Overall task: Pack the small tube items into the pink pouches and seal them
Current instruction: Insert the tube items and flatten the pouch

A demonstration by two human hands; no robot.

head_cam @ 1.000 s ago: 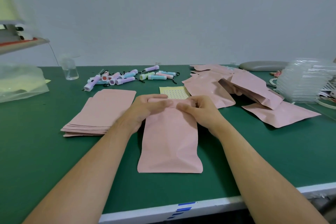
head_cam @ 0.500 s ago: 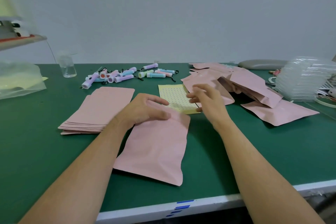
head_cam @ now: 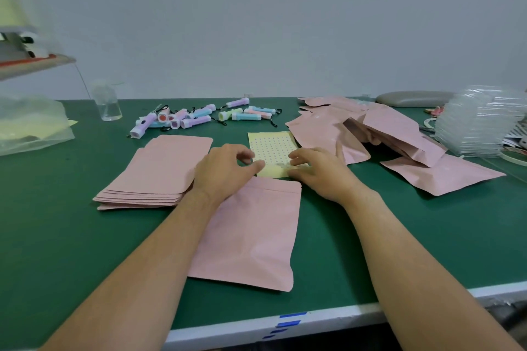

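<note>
- Fingers (head_cam: 245, 154) of my left hand (head_cam: 225, 171) curl loosely, thumb pressing the yellow sticker sheet (head_cam: 271, 145).
- My right hand (head_cam: 319, 171) bends onto the sheet's near edge; whether it pinches anything, I cannot tell.
- The pink pouch (head_cam: 256, 236) lies flat on the table (head_cam: 57, 236), long axis running away from me, top edge towards the sheet.

pouch (head_cam: 251, 234) centre | pouch stack (head_cam: 159, 177) left | sheet (head_cam: 271, 148) behind pouch | tubes (head_cam: 199, 118) farther back | pouch pile (head_cam: 370, 128) right

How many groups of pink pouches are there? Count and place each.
3: a flat stack beside the left hand, a single pouch under that hand's wrist, a loose heap at right, where overlaps may hide some.
</note>
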